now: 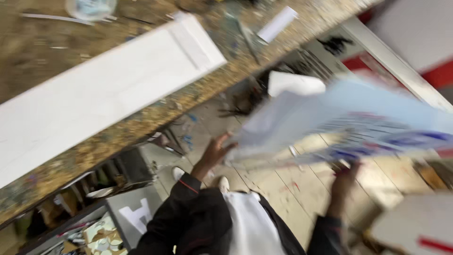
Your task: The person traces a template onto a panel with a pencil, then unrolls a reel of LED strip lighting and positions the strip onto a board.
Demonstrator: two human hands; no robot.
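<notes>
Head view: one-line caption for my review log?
Both hands, left hand and right hand, hold a blurred printed sheet beside a workbench.

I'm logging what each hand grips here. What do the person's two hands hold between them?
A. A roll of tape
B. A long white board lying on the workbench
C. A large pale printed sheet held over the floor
C: the left hand and right hand grip the edges of the blurred pale printed sheet, while the long white board lies untouched on the workbench.

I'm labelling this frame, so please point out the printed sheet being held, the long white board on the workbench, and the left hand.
printed sheet point(349, 125): head view, pale blue upper face.
long white board point(104, 89): head view, middle of its flat top.
left hand point(216, 150): head view, back of the hand.
</notes>
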